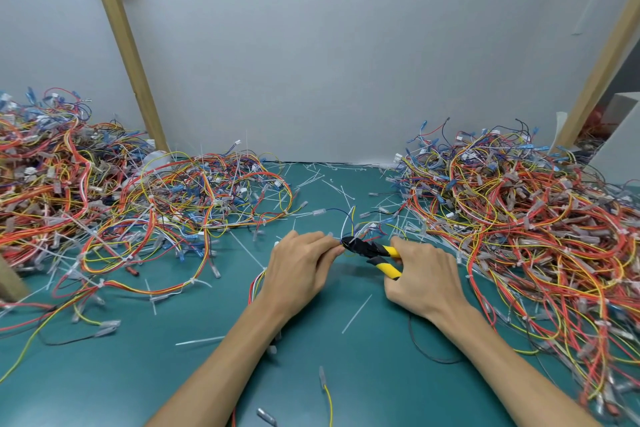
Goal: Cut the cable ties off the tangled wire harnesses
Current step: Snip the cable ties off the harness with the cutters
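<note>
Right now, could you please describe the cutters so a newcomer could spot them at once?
On the green mat, between the left wire heap and the right wire heap, the right hand grips the cutters. Only they have thick yellow-and-black striped handles.

Head view, forward-down, close over table (pixel 104 374)

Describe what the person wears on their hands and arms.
Nothing: the left hand and right hand are bare, with no gloves, and no ring or watch shows. The left forearm and right forearm are bare too; no sleeve reaches into view.
</note>
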Tool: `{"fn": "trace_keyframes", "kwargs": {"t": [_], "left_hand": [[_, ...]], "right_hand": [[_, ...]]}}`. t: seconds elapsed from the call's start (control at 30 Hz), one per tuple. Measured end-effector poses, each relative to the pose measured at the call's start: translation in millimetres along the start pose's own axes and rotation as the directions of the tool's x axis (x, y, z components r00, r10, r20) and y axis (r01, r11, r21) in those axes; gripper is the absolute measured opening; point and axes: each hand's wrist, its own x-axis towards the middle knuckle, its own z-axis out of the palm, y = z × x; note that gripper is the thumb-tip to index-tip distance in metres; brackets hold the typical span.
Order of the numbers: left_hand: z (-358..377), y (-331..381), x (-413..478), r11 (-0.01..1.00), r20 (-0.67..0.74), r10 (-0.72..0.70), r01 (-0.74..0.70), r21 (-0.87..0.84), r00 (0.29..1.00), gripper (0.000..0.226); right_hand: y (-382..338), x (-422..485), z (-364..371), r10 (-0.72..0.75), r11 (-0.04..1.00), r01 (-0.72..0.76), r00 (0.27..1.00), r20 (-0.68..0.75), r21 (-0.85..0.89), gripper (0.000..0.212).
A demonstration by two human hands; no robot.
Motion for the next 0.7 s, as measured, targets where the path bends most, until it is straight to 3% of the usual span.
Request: {"fn": "trace_keyframes", "kwargs": {"t": [0.23, 0.47, 0.7], "left_hand": [[-0.7, 0.6, 0.0, 1.000, -0.001, 0.000, 0.000, -0.005, 1.000, 0.017], [-0.3, 0.1, -0.4, 1.000, -0.007, 0.008, -0.008, 0.022, 1.000, 0.015], [0.8, -1.4, -0.7, 1.000, 0.004, 0.005, -0.005, 0.020, 1.000, 0.018]], "right_hand": [[0.1, 0.3, 0.7, -0.058, 0.998, 0.059, 0.996, -0.067, 0.013, 0.021], [2.5, 1.2, 4.8, -0.020, 0.999, 0.019, 0.999, 0.031, 0.027, 0.024], [2.5, 1.1, 5.8, -0.023, 0.998, 0.020, 0.999, 0.036, 0.066, 0.019]]}}
